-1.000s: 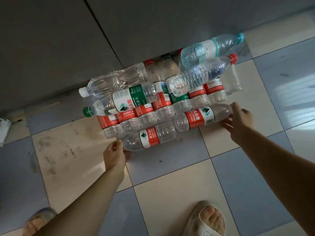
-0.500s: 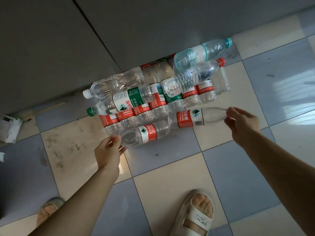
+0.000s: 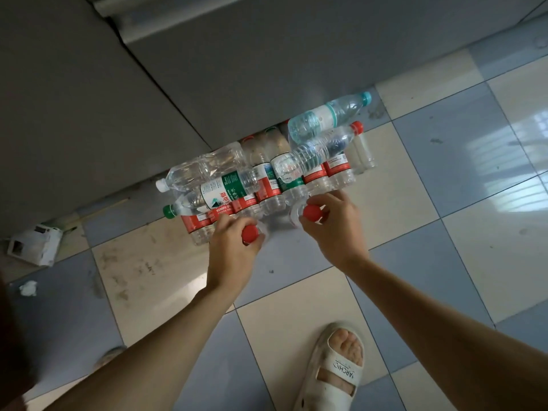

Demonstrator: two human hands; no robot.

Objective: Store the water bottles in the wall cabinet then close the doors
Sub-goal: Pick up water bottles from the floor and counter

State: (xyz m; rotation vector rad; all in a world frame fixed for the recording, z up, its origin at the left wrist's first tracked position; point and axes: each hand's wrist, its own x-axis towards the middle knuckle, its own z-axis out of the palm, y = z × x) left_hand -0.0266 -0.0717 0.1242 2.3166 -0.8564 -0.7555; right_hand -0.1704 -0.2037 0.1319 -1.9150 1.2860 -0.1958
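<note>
Head view: my left hand (image 3: 234, 247) grips one red-capped bottle (image 3: 250, 234) by its neck; my right hand (image 3: 332, 226) grips a second bottle (image 3: 311, 213) likewise. Both sit at the near edge of the bottle pile (image 3: 267, 176) on the floor (image 3: 296, 336). Thin plastic probably dents and slips; the stiff neck below the cap looks like the best hold.

A pile of clear water bottles (image 3: 267, 179) lies on the floor by the grey wall. Most have red labels. Two red-capped bottles (image 3: 311, 213) point caps up, away from the pile.
</note>
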